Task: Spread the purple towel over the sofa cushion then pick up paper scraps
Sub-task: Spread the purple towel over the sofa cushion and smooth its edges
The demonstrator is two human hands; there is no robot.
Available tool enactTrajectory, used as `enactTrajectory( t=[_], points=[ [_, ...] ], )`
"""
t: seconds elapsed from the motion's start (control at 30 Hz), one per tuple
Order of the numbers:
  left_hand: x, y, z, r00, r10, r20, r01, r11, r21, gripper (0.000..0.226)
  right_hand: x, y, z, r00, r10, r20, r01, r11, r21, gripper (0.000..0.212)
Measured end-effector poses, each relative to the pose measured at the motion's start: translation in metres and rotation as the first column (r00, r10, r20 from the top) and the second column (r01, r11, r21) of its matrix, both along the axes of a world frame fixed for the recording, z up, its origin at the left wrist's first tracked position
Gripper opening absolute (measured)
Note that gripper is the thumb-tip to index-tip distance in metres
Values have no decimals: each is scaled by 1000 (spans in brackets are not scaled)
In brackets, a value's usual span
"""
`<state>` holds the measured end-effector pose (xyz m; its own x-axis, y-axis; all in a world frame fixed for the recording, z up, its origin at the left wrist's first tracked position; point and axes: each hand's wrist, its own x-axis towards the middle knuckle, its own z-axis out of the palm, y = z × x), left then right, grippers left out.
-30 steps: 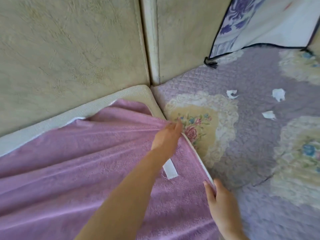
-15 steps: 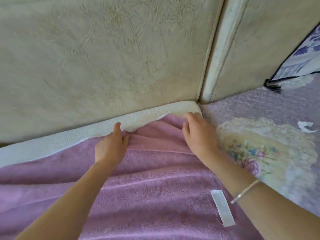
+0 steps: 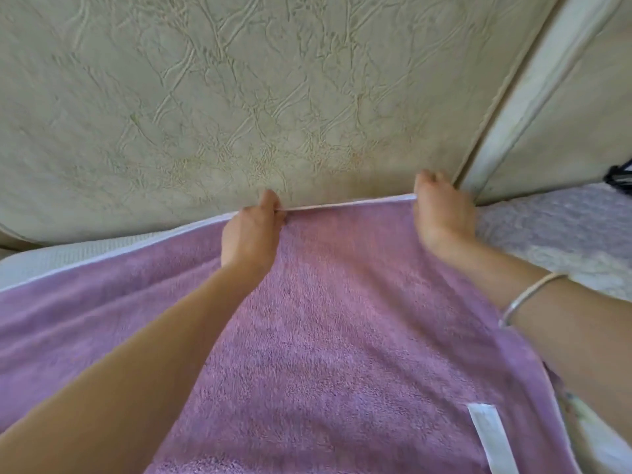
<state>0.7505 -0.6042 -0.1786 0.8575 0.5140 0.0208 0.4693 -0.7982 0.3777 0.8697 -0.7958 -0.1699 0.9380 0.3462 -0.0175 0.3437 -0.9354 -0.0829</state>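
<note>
Count, head view: hands 2; towels 1; back panels 2; labels 1; bracelets 1.

Purple towel: one, lying over the sofa cushion and filling the lower frame; its pale far hem runs along the foot of the large cream back panel and is drawn straight between the two hands; a strip of the cushion's white textured top shows bare at the left, beyond the hem; a few shallow folds run across the towel's left part.

Left hand: fingers curled under, thumb on top, pinching the far hem at about mid-width; the hand is clenched on the cloth, not flat on it.

Right hand: fingers bent tightly at the towel's far right corner, knuckles against the back panel, grasping the hem where it ends; the fingertips themselves are hidden under the hand.

Both forearms reach over the towel from the near edge; the right wrist carries one thin silver bracelet.

One white label lies flat on the towel near the lower right.

Second back panel stands to the right, past a pale vertical seam; below it lies a lilac quilted cover just beside the towel's right edge; a dark tassel shows at the frame's right border — detail too small to tell.
</note>
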Motion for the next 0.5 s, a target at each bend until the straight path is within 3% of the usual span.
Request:
enactTrajectory(
  t=[0.1,0.27,0.37,0.5],
  points=[
    [32,-5,1,1000,4,13,-4,1000,-23,14,26,-2,3,998,-48,51,48,999,2,31],
    [21,-21,-35,949,-198,-246,202,979,-9,45,27,-2,-29,988,-155,14,153,983,98,36],
    [14,-18,-54,955,-234,-183,245,969,36,46,14,-6,-58,991,-131,-1,131,986,101,30],
    [17,-14,-59,959,-236,-159,245,968,43,42,16,-1,-61,1000,-3,8,4,998,-61,34]
  ],
)
